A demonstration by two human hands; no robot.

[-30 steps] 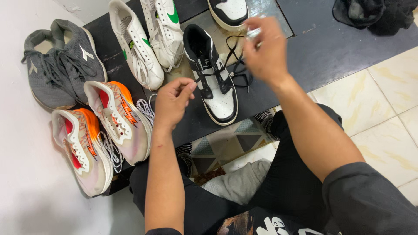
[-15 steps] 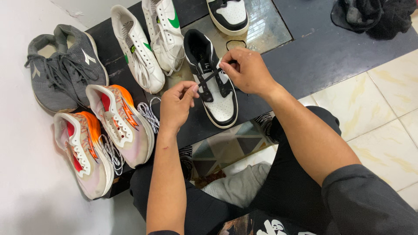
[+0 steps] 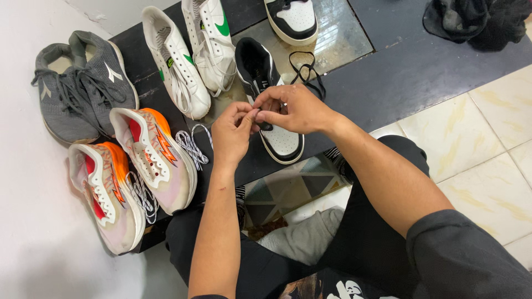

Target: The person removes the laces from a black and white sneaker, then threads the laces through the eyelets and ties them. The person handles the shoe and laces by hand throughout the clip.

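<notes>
Both hands meet over the black-and-white sneaker.
The right hand has come back down from its pull; it and the left hand now pinch the black lace just above the shoe's tongue, tightening it.

Bright, even, diffuse light, source not visible. Soft shadows under the shoes along the white wall. Mild glare on the glossy floor panel. Focus sharp throughout, slight wide-angle stretch at the edges.
</notes>
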